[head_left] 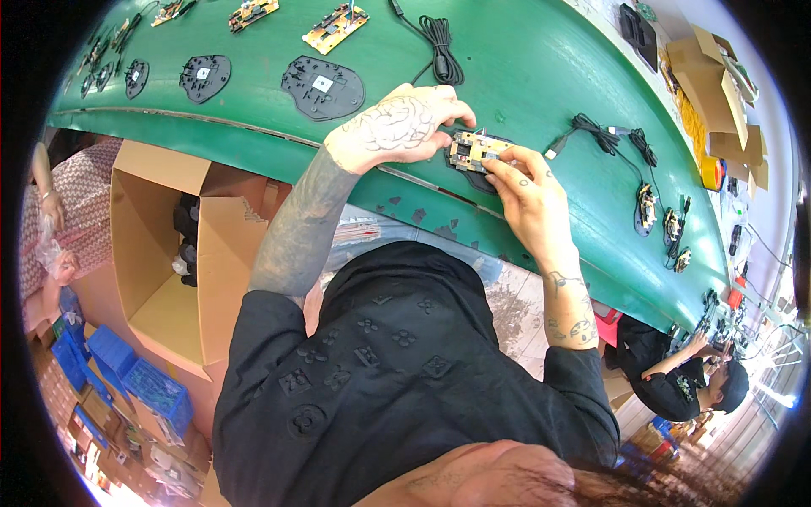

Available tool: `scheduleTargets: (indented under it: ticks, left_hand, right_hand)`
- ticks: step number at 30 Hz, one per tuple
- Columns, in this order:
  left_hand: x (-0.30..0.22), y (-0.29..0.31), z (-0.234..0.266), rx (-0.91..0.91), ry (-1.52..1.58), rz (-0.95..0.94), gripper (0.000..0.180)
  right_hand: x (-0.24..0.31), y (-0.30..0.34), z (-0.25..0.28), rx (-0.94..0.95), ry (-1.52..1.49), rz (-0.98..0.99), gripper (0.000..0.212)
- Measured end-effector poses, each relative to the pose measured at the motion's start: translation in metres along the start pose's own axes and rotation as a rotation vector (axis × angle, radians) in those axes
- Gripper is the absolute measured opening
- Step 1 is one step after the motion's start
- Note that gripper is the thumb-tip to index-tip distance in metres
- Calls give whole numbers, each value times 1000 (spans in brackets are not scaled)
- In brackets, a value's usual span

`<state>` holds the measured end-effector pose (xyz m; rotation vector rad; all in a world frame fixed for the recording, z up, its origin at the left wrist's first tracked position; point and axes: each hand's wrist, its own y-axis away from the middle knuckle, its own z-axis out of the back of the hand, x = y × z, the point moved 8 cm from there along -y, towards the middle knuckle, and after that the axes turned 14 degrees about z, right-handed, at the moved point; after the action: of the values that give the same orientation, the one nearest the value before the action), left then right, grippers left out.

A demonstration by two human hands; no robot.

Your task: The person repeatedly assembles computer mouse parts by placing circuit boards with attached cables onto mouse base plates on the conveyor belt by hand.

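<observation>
A small yellow circuit board (pixel 463 151) with black parts lies over a dark mouse base (pixel 478 180) on the green belt. My right hand (pixel 534 196) pinches the board's right end between thumb and fingertips. At the board's upper left is my left hand (pixel 404 125), its fingers bent and apart, the thumb close to the board's left edge. Nothing shows between those fingers; whether they touch the board is unclear. To the left of my left hand lies another dark mouse base (pixel 323 88) with a white square on it.
More bases (pixel 204 78) and yellow boards (pixel 336 29) line the belt (pixel 253 84) to the left. A coiled black cable (pixel 439 52) lies ahead; cables (pixel 596 131) with boards are at right. An open carton (pixel 160 253) stands at left. Another person (pixel 676 380) works at far right.
</observation>
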<state>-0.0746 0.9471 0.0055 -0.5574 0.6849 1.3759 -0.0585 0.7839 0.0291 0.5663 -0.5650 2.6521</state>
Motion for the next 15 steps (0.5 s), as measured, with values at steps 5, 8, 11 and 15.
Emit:
scheduleTargets:
  ticks: [5, 8, 11, 15]
  left_hand:
    - [-6, 14, 1, -169, -107, -44, 28]
    - [-12, 29, -1, -232, -158, -40, 28]
    - [-15, 37, -3, -252, -163, -6, 38]
    - [-17, 38, -4, -338, -201, 25, 46]
  right_hand:
    - [-3, 0, 3, 22, 53, 13, 25]
    - [-3, -1, 3, 28, 90, 24, 25]
    - [0, -4, 7, 38, 117, 84, 25]
    - [1, -5, 7, 94, 93, 154, 31]
